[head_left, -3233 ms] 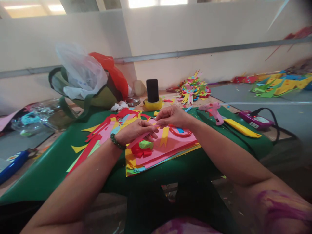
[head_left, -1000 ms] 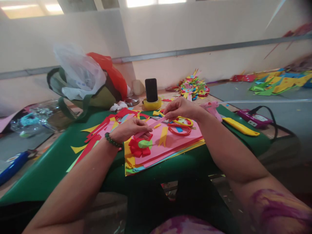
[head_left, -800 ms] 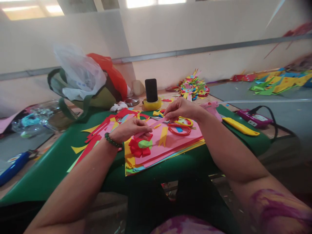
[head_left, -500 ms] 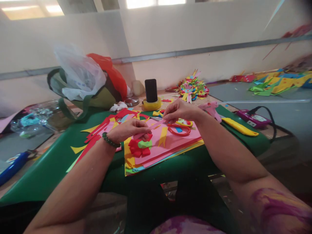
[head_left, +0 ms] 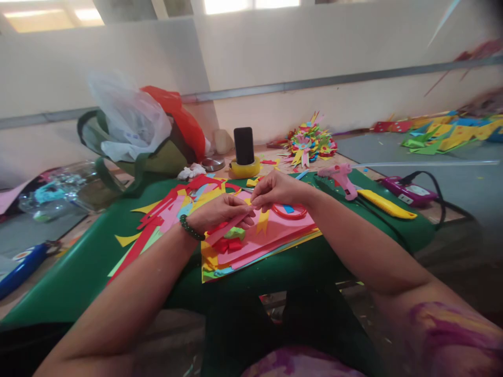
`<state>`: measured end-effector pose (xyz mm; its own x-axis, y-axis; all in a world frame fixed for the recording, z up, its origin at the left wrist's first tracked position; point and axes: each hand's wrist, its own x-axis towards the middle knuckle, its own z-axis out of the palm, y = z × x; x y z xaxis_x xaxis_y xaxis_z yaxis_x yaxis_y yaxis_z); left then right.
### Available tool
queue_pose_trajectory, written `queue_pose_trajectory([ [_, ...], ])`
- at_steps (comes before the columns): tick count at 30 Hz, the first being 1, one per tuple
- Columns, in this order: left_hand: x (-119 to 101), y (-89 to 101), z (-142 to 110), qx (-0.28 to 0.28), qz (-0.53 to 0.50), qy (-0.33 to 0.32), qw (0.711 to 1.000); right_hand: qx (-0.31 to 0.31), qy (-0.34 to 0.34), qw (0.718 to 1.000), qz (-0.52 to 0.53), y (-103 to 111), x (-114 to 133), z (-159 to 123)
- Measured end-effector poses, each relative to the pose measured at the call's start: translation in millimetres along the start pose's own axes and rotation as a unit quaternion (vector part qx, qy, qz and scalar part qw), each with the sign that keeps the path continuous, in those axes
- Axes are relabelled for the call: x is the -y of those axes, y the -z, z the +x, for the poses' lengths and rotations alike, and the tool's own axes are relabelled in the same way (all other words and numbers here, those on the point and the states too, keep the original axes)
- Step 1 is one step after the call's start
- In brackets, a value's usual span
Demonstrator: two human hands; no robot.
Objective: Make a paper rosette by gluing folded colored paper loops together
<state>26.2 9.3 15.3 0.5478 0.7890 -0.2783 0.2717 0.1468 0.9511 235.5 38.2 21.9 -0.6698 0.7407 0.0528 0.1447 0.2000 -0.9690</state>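
Observation:
A pink paper strip [head_left: 222, 233] runs through the fingers of my left hand [head_left: 226, 212], which pinches it near its upper end. The fingertips of my right hand [head_left: 269, 189] are closed on that same end, close against the left fingers. Below them a red paper flower [head_left: 232, 244] with a green centre [head_left: 237, 233] lies on a stack of pink sheets [head_left: 271, 243], partly hidden by my left hand. A yellow notched ribbon [head_left: 263, 222] rests beside it. Red-handled scissors [head_left: 293, 215] lie under my right hand, mostly covered.
Paper strips [head_left: 157, 220] cover the green mat's left side. At right lie a pink glue gun [head_left: 340, 175], a yellow cutter knife [head_left: 387, 205] and a purple power adapter [head_left: 408, 191] with its cable. A phone [head_left: 244, 145] stands behind on a yellow tape roll [head_left: 245, 167].
My two hands have come together, the right moving left along the strip and the left moving right. The strip's free end now hangs out below my left hand.

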Motion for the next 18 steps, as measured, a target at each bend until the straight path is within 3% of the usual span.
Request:
queue_pose_trajectory([
  [9,-7.6,-9.0,-4.7,-0.073,0.024,0.007,0.997,-0.015,-0.017,1.000,-0.015,7.7,3.5,-4.1],
  [18,-2.8,3.4,-1.3,-0.028,0.008,0.007,1.000,-0.064,0.010,0.998,-0.025,33.0,4.7,-9.7],
])
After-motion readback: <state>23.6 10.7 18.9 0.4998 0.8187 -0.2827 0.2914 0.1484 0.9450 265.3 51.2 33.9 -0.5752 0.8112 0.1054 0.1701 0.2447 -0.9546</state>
